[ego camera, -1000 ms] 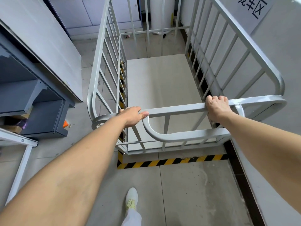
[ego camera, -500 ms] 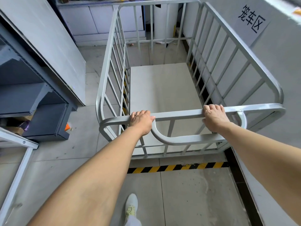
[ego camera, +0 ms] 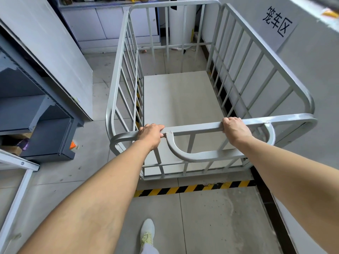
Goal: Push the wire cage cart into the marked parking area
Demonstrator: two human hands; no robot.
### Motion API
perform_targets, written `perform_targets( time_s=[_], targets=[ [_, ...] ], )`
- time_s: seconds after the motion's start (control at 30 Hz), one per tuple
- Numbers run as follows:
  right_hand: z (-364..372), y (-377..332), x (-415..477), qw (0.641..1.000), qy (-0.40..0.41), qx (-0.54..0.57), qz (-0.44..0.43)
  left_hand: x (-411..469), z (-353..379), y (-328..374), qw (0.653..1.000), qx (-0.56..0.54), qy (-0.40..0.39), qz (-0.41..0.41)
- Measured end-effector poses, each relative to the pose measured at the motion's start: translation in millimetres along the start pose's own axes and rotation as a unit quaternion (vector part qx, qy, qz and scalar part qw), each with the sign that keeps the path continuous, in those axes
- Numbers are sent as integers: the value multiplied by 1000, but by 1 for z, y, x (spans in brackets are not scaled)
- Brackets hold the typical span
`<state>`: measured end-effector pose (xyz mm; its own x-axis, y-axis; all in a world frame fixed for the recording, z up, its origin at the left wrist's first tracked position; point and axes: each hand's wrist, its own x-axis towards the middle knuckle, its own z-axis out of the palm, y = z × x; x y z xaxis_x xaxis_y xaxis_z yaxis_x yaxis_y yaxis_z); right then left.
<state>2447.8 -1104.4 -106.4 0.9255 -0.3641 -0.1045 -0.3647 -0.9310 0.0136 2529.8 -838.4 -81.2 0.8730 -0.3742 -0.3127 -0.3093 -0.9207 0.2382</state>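
Observation:
A pale grey wire cage cart (ego camera: 183, 110) with barred sides and a flat cream floor stands straight ahead. My left hand (ego camera: 150, 134) grips the near top rail at its left part. My right hand (ego camera: 234, 130) grips the same rail further right. A yellow-and-black striped tape line (ego camera: 194, 188) runs across the floor just behind the cart's near end; more striped tape (ego camera: 138, 99) shows through the left bars. The cart's right side runs close along the grey wall, under a white sign (ego camera: 278, 21) with black characters.
Dark blue-grey metal shelving (ego camera: 36, 114) and a leaning grey panel (ego camera: 55, 52) stand to the left. White cabinets (ego camera: 110, 24) and a white cylinder (ego camera: 177, 24) close the far end. A white frame leg (ego camera: 16, 200) is at near left. My shoe (ego camera: 147, 233) is on the concrete floor.
The cart sits further past the striped line than before, with more floor showing between them. The view has risen, showing the cart's far end. Both hands keep their hold on the rail.

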Motion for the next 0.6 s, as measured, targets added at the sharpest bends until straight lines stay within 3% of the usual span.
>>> perform_targets(
  time_s=[0.23, 0.6],
  targets=[
    [-17, -7, -3, 999, -44, 23, 8, -1, -3, 2, 1000, 17, -26, -2],
    [-65, -64, -42, 995, -24, 75, -53, -54, -51, -6, 999, -53, 3, -4]
  ],
)
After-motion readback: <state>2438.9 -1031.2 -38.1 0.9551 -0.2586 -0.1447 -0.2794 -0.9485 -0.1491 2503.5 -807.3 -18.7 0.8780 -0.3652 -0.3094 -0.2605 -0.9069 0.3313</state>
